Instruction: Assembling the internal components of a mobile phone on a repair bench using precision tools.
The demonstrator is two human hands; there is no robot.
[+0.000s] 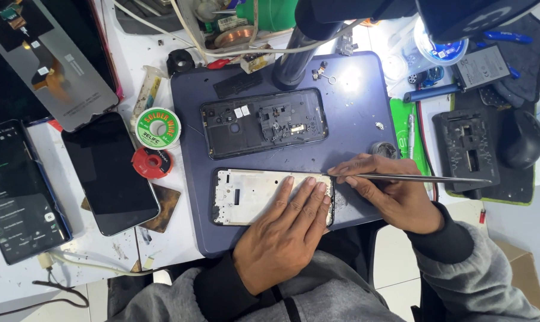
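Lit dark phone screen (21,191), far left

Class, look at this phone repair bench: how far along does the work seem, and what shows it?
Done: the phone is opened, its dark rear housing lying apart on the mat. In hand: the left hand presses the white frame flat while the right hand works tweezers at its top right corner. Left: the two halves are not yet rejoined.
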